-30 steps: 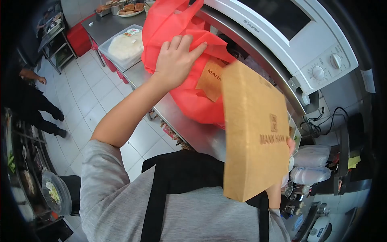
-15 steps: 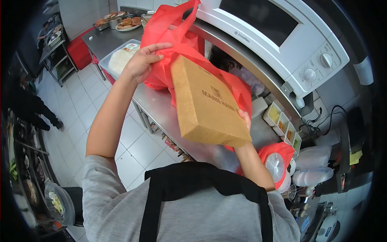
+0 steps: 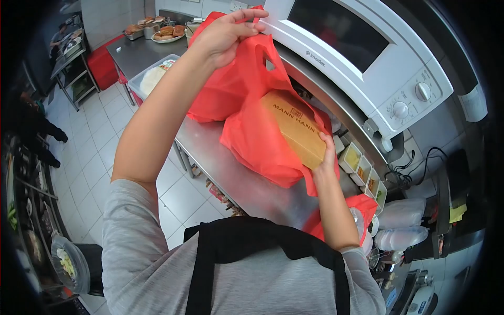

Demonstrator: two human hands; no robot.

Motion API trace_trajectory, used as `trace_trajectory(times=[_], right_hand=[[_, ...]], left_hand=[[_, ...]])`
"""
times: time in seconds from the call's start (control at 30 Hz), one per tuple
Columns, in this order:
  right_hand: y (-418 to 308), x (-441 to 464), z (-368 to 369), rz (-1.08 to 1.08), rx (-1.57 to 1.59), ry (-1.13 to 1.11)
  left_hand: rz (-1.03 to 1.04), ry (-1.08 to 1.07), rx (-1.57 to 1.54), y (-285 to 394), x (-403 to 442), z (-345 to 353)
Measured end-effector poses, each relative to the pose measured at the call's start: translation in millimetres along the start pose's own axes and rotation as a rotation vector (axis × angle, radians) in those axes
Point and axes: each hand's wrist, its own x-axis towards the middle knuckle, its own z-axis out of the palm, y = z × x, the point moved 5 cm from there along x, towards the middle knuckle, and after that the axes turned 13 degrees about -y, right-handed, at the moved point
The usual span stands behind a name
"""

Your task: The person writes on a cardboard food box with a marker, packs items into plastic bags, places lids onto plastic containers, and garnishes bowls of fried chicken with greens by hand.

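A brown cardboard box (image 3: 294,126) printed "MANN HANN" lies tilted, largely inside a red bag (image 3: 257,142) over the steel table. My right hand (image 3: 326,155) grips the box's near right end, thumb on top; its other fingers are partly hidden. Raised at the bag's upper edge, my left hand (image 3: 226,39) pinches the red material between thumb and fingers. The bag's cut-out handle hangs just right of that hand. Behind it, on the left, is more bulging red bag material (image 3: 207,107); whether it is a separate bag is hard to tell.
A white oven (image 3: 357,52) stands on a shelf behind the bag. Several small topping containers (image 3: 362,168) line the right side, near another red bag (image 3: 362,205). A plate of browned food (image 3: 169,34) and a clear tub (image 3: 142,79) sit back left. Someone in dark clothes (image 3: 42,126) is far left.
The box has gone down into the red bag, which now covers its left and lower sides. My left hand has moved up and right, lifting the bag's edge.
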Motion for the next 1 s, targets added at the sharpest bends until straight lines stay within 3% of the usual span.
trace_trajectory(times=[0.07, 0.2, 0.3, 0.33, 0.4, 0.5, 0.6, 0.63, 0.73, 0.83, 0.87, 0.93, 1.0], right_hand=[[7, 19, -7, -0.014, 0.005, -0.015], [1, 24, -7, -0.011, -0.18, 0.132], [-15, 17, -26, 0.142, -0.557, 0.052], [-25, 7, -28, 0.235, -0.69, 0.12], [-46, -12, -38, 0.162, -1.052, 0.295], [-73, -69, -13, -0.559, -1.923, 0.382], [-67, -94, -48, -0.661, -1.933, 0.619], [-47, -91, -66, -0.364, -1.094, 0.439], [-34, -100, -56, -0.141, -0.368, 0.097], [-92, -120, 3, -0.347, -0.208, -0.107], [-105, -125, 20, -0.279, 0.093, -0.125], [-123, -124, 39, -0.212, 0.287, -0.134], [-124, -132, 62, -0.266, 0.147, -0.209]], left_hand=[[0.017, 0.018, 0.031, 3, 8, 6], [-0.178, -0.23, 0.914, 9, 4, 27], [-0.386, -0.307, 1.722, 2, -5, 24], [-0.5, -0.315, 1.785, -1, -5, 18], [-0.726, -0.319, 1.908, -2, -2, 5], [-0.349, -0.146, 1.102, 3, 3, -10], [-0.397, -0.398, 0.292, -7, 20, -7], [-0.201, -0.2, 0.181, -5, 22, 11], [-0.196, -0.21, 0.031, 6, 35, 27], [0.004, 0.025, -0.023, 11, 60, 0], [0.063, 0.105, -0.055, 17, 60, -5], [0.012, 0.073, 0.001, 26, 60, 5], [0.008, 0.088, 0.023, 33, 54, 23]])
